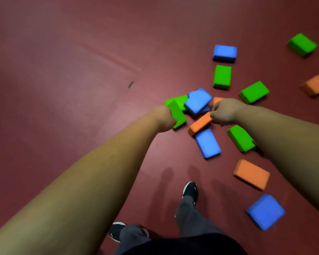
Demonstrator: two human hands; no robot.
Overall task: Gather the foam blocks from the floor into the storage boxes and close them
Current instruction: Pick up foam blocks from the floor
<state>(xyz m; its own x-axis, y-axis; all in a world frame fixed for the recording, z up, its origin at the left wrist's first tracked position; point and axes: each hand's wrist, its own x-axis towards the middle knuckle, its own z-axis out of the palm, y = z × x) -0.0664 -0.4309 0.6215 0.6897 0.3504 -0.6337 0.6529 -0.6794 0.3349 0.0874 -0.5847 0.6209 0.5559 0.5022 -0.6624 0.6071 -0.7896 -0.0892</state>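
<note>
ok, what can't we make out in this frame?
Head view only.
Storage boxes: none in frame, so their place and lid state are unknown.
Fingers of the left hand: hidden behind the hand's back and the green block it grips.
Second orange block: mostly covered by the right hand, which pinches the orange block.
Near blue block: motion-blurred edges.

The only view looks from the person's head, forward and steeply down along both forearms to the dark red floor, with the shoes near the lower edge. It is wide-angle and centres on the green foam block and orange foam block at the end of the outstretched arms; the edges look soft, perhaps from head motion
</note>
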